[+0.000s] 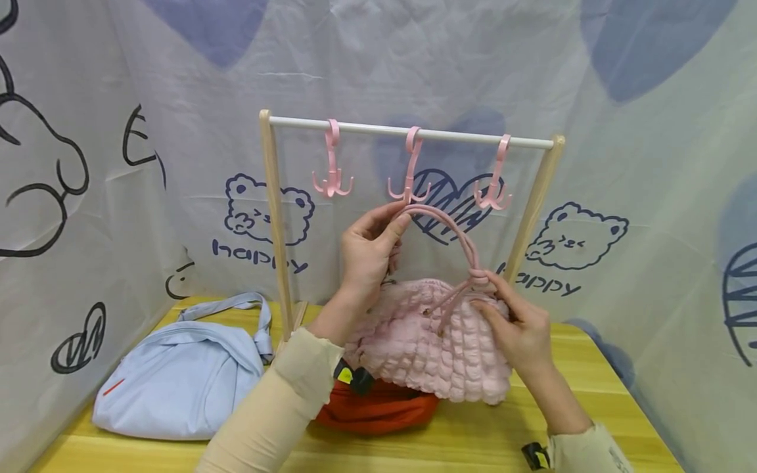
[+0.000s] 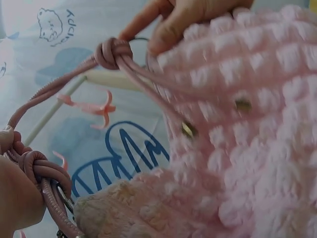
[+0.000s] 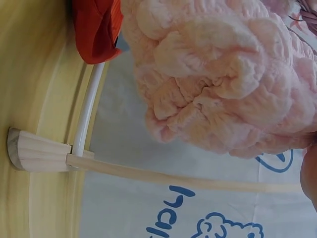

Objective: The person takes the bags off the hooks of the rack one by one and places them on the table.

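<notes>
A pink puffy handbag [image 1: 432, 348] hangs raised in front of the rack, its body tilted. My left hand [image 1: 365, 253] pinches the top of its looped pink handle [image 1: 452, 226], just under the middle pink hook [image 1: 410, 174]. At the bag's upper right edge, by the handle knot [image 2: 113, 53], my right hand [image 1: 523, 332] grips between thumb and fingers. Whether the handle touches the hook cannot be made out, since the left fingers cover that spot. In the right wrist view the puffy fabric [image 3: 213, 74] hides most of the right hand.
The rack's white rail [image 1: 378, 128] also carries a left pink hook [image 1: 332, 164] and a right pink hook [image 1: 495, 177]. Wooden posts [image 1: 538, 197] stand at both ends. On the wooden table [image 1: 591, 394] lie a light blue bag [image 1: 177, 387] and a red bag [image 1: 378, 410].
</notes>
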`<control>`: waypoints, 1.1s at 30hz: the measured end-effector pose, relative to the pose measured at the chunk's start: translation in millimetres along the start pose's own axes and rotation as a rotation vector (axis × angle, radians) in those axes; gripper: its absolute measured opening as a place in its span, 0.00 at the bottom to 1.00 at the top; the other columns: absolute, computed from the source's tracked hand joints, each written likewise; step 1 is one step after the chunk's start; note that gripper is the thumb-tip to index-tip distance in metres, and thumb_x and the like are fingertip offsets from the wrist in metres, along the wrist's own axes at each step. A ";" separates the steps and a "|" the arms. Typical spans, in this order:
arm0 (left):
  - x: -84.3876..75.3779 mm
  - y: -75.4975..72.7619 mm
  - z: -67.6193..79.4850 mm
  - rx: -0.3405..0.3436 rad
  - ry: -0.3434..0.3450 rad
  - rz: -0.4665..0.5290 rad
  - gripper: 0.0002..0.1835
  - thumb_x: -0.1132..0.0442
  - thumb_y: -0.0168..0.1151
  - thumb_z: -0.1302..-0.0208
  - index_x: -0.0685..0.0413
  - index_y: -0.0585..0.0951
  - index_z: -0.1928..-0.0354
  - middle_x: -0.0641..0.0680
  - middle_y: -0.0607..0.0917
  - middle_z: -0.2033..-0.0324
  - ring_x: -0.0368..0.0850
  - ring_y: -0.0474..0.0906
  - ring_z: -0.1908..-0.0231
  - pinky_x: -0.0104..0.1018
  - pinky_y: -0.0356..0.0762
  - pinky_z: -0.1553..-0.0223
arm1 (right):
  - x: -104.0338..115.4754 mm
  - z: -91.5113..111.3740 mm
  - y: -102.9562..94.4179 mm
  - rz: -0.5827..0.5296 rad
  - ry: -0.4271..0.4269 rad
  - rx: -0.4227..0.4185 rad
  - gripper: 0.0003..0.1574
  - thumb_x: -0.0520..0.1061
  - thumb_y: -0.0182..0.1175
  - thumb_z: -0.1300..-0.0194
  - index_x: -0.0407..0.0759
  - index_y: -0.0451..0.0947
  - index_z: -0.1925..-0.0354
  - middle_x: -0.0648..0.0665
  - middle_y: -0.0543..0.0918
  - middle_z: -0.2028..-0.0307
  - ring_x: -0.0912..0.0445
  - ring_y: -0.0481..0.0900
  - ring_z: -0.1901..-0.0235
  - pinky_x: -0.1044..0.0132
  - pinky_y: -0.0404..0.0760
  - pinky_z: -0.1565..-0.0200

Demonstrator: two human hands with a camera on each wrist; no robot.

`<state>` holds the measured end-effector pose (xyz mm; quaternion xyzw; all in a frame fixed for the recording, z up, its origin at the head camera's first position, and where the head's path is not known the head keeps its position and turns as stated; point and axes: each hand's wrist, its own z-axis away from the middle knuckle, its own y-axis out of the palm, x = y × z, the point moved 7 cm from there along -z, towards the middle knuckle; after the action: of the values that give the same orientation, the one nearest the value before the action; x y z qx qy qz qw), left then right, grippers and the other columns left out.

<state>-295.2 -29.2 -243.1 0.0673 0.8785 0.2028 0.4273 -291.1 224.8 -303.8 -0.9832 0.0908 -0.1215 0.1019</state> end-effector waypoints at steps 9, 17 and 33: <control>8.5 -14.6 -4.5 0.025 0.021 -0.105 0.14 0.68 0.71 0.33 0.63 0.87 0.47 0.49 0.88 0.68 0.36 0.68 0.82 0.26 0.61 0.86 | 1.9 -2.5 -5.5 -0.012 0.090 -0.037 0.39 0.16 0.71 0.54 0.28 0.82 0.41 0.30 0.88 0.55 0.70 0.86 0.59 0.79 0.83 0.61; 10.6 -23.7 -4.7 0.088 0.138 -0.287 0.12 0.69 0.71 0.33 0.63 0.89 0.49 0.52 0.91 0.60 0.37 0.75 0.72 0.26 0.66 0.78 | 6.4 -5.6 -9.4 -0.070 0.130 -0.099 0.35 0.18 0.71 0.49 0.26 0.81 0.41 0.48 0.88 0.50 0.68 0.87 0.61 0.77 0.84 0.62; 28.0 -31.0 1.3 0.214 0.144 -0.437 0.18 0.66 0.71 0.31 0.56 0.86 0.41 0.53 0.85 0.47 0.48 0.84 0.53 0.46 0.85 0.49 | 12.2 -11.9 -9.5 -0.082 0.179 -0.130 0.32 0.21 0.71 0.43 0.29 0.81 0.39 0.43 0.91 0.56 0.67 0.86 0.68 0.77 0.84 0.66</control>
<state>-310.0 -48.9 -276.9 -0.0941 0.9169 0.0154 0.3877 -281.1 229.3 -287.6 -0.9758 0.0670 -0.2066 0.0245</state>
